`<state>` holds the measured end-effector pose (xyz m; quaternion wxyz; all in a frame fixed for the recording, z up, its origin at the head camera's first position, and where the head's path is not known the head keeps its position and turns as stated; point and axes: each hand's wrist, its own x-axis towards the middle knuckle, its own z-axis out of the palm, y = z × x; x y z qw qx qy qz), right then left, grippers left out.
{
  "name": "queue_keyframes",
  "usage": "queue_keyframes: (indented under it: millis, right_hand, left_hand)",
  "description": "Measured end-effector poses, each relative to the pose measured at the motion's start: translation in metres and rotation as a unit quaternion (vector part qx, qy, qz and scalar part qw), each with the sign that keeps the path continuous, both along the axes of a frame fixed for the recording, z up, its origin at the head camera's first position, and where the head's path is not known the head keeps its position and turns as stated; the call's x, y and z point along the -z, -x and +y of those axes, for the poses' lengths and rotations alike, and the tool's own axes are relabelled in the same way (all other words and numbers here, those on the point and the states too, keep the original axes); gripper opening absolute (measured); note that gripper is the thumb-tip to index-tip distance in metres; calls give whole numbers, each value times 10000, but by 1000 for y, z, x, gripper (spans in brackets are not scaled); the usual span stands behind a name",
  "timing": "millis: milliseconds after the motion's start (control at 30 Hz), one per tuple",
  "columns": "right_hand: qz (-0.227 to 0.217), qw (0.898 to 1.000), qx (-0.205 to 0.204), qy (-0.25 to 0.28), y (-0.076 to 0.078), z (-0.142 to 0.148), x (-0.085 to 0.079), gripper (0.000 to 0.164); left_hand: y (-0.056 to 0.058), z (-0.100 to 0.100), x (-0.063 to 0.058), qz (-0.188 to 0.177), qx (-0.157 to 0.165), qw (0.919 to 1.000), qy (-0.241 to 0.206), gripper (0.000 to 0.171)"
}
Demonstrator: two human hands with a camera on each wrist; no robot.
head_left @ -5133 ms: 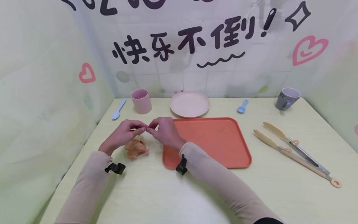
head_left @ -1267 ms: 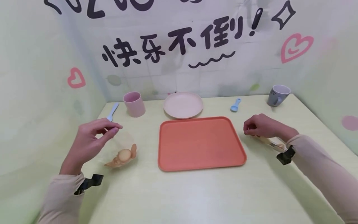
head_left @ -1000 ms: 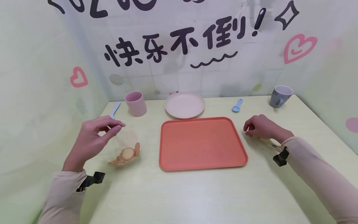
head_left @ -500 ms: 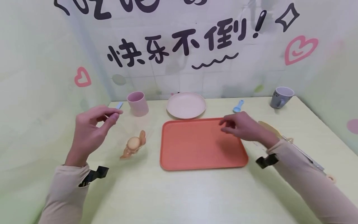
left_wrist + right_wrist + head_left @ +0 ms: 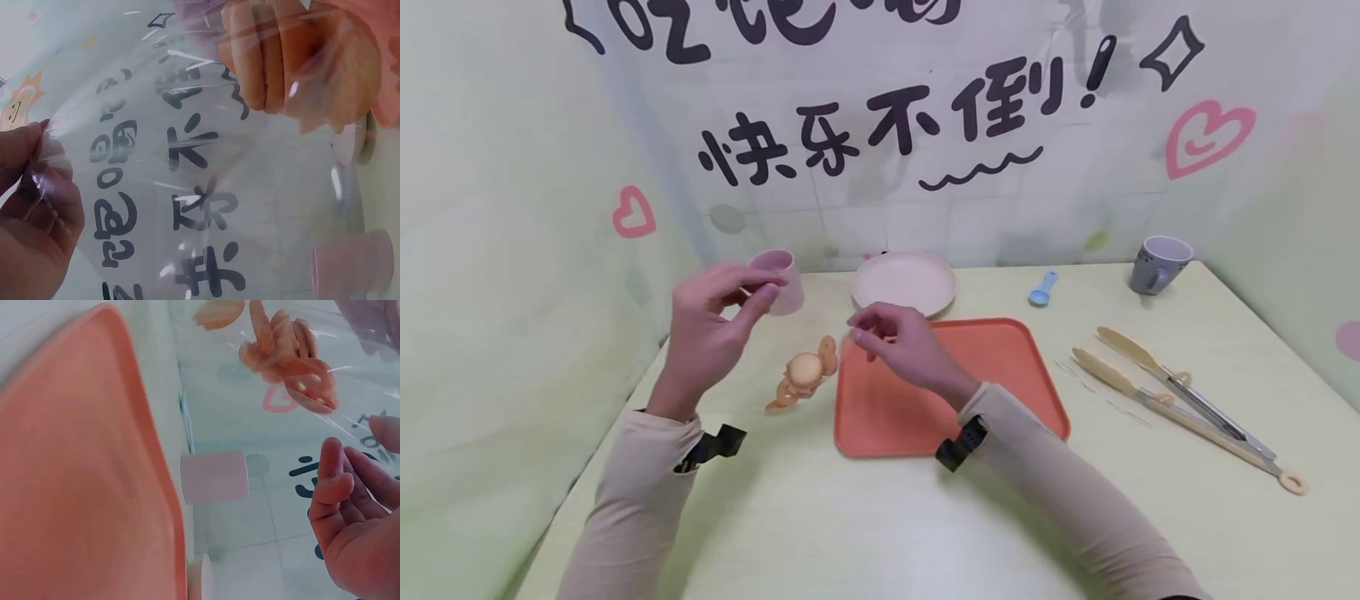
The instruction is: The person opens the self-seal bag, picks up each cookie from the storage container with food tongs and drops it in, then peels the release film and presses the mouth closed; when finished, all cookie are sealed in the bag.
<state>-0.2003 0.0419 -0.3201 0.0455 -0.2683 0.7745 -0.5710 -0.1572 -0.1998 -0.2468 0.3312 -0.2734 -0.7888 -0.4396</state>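
Observation:
My left hand (image 5: pixel 711 333) pinches the top of a clear plastic bag (image 5: pixel 156 131) between thumb and fingertips. Inside the bag are several brown bread-like pieces (image 5: pixel 805 371), one of them round, hanging below and to the right of that hand. Bright creases run through the film in the left wrist view. My right hand (image 5: pixel 913 350) is over the left part of the orange tray (image 5: pixel 985 400). Its fingers are loosely bent with a gap to the thumb, nothing shows between them, and its fingertips are just right of the bag.
Behind stand a pink cup (image 5: pixel 786 292), a pale pink plate (image 5: pixel 906 283), a small blue spoon (image 5: pixel 1043 289) and a grey mug (image 5: pixel 1159 265). Tongs (image 5: pixel 1180 408) lie at the right, beside a thin pale strip (image 5: pixel 1105 393). A light-blue utensil (image 5: pixel 187 422) is near the cup.
My right hand has come left from beside the tongs, where the thin strip now lies, to the bag. My left hand has moved right with the bag; earlier both hands met at its top.

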Motion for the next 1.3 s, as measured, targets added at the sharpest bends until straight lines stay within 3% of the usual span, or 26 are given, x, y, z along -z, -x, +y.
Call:
queue_keyframes:
  millis: [200,467,567,700,767,833,967,1033,1100,1167,1233,1300]
  right_hand:
    - [-224,9964,574,580,1,-8,4,19]
    - [242,9877,1031,1149,-1,-13,10,13]
    - [288,9833,1172,1361,-2,-10,9,12]
    - [436,9750,1241,1790,-4,-1,5,13]
    - [870,9725,1181,1810,-6,2,0,13]
    - [1611,9668,1045,1685,-8,5,-9,14]
    - [3312,9302,973,1245,-11,13,-35,15]
    - [3660,9192,986,1070,-10,15,-45,17]
    - [3593,9228,998,966,-8,18,-51,18]
    - [3381,9314,977,928,-7,20,-53,16]
    - [3232,9364,973,959,-7,25,-50,13]
    - [3191,9379,969,961,-8,31,-46,10]
  left_hand:
    - [9,16,4,125,361,9993,-38,14]
    - [12,24,7,148,500,9986,-30,11]
    - [12,25,8,213,257,9993,-165,10]
    - [11,26,17,468,-399,9940,-905,10]
    - [12,26,23,517,-620,9874,-1360,10]
    - [12,28,30,387,-566,9815,-1788,13]
    - [18,33,41,-232,7,9616,-2734,22]
    - [22,35,44,-553,264,9473,-3145,21]
    - [25,37,47,-773,358,9360,-3415,17]
    - [26,38,49,-873,340,9339,-3449,11]
    - [25,40,50,-890,288,9393,-3302,12]
    - [23,43,51,-862,249,9506,-2973,16]
